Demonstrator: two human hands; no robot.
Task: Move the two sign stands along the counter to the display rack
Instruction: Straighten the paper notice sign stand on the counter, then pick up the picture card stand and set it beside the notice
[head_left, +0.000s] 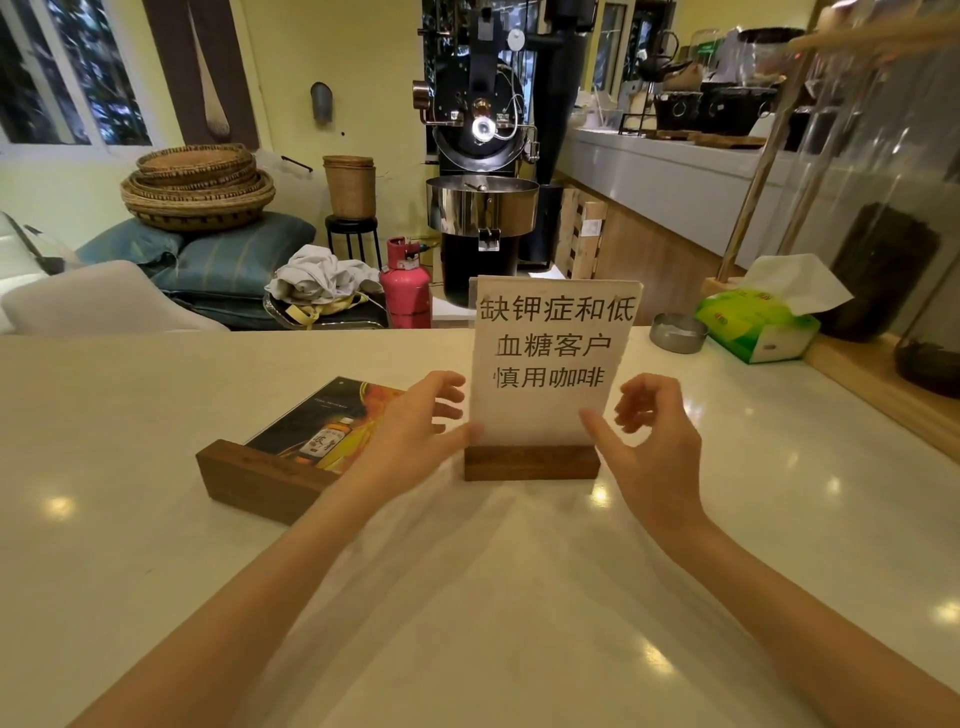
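A white paper sign with black characters (551, 358) stands upright in a dark wooden base in the middle of the white counter (156, 519). My left hand (415, 421) is at its left edge and my right hand (649, 431) at its right edge; both thumbs touch the sheet's lower corners and the fingers are spread, not closed. A second sign stand (291, 452), with a dark drink poster in a wooden base, lies tipped back on the counter to the left, partly behind my left wrist.
A green tissue box (758, 327) and a small metal ashtray (678, 332) sit at the counter's far right. Beside them a wooden rack (883, 384) holds tall glass jars. Beyond the counter stand a coffee roaster (483, 171) and a pink gas cylinder (405, 286).
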